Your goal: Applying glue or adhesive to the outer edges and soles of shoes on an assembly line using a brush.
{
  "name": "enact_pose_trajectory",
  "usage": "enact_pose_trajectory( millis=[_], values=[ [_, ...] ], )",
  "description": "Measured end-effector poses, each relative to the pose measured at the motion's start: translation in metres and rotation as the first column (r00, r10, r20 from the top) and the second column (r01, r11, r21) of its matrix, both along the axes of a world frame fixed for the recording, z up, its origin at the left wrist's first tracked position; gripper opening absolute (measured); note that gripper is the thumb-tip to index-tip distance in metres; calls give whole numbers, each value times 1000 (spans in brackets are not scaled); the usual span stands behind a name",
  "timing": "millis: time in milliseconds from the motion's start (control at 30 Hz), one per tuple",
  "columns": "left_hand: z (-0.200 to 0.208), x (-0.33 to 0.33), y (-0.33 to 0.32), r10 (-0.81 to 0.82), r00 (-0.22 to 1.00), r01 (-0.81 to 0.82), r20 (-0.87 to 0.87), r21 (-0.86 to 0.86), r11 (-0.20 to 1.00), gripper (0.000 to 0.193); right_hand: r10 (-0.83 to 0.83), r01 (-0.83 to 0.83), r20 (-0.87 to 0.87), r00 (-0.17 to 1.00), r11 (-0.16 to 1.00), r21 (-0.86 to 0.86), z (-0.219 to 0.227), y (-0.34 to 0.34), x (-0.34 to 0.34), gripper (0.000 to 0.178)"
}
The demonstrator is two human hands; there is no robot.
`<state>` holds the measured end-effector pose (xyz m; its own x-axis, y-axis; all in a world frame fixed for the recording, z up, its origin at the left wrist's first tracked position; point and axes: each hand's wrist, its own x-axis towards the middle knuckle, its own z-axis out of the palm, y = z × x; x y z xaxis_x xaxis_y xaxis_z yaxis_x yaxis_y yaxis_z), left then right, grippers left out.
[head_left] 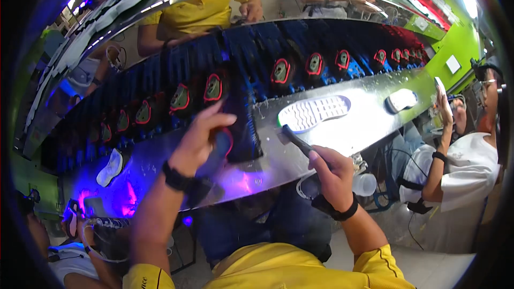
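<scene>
My right hand grips the dark handle of a brush. The brush head is at the near left edge of a white shoe sole, which lies tread up on the metal bench; whether they touch is unclear. Over the bench to the left, my left hand has its thumb and forefinger extended. Partly hidden under its palm is a dark, red-edged shoe upper, blurred but seemingly held by the other fingers. Dark bands circle both wrists.
Several dark shoe uppers with red collars stand in a row along black strip curtains. Other soles lie at the right and left of the metal bench. Co-workers in white are on both sides.
</scene>
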<state>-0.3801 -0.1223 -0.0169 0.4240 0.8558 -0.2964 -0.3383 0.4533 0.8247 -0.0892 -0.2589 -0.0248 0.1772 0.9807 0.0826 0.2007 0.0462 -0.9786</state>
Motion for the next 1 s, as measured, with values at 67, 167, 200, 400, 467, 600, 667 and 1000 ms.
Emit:
enact_pose_trajectory(
  millis=[67,167,200,400,467,600,667,1000],
  values=[
    [1,17,59,46,886,65,-462,222,973,64,-41,34,-69,997,994,-102,1,-4,8,20],
    [-20,53,144,443,404,287,-800,571,769,73,-43,37,-63,997,994,-102,-4,-7,12,20],
    [-17,76,160,476,302,328,-826,559,761,66,-50,45,-61,997,995,-86,-8,-8,15,20],
    [-95,99,235,498,124,596,-858,466,655,62,-31,27,-72,997,998,-56,-17,-7,22,19],
    [-118,89,238,580,81,555,-810,520,649,56,-30,22,-128,991,998,-66,-16,-3,22,19],
    [-64,70,208,592,176,462,-786,598,655,49,-91,73,-160,983,990,-118,-20,-12,29,19],
    [-47,28,194,642,6,495,-766,561,664,47,-85,63,-171,982,990,-130,-21,-15,26,19],
    [-22,-119,111,369,186,88,-911,389,917,67,-4,-19,-163,987,990,-139,-7,-24,1,25]
  ],
)
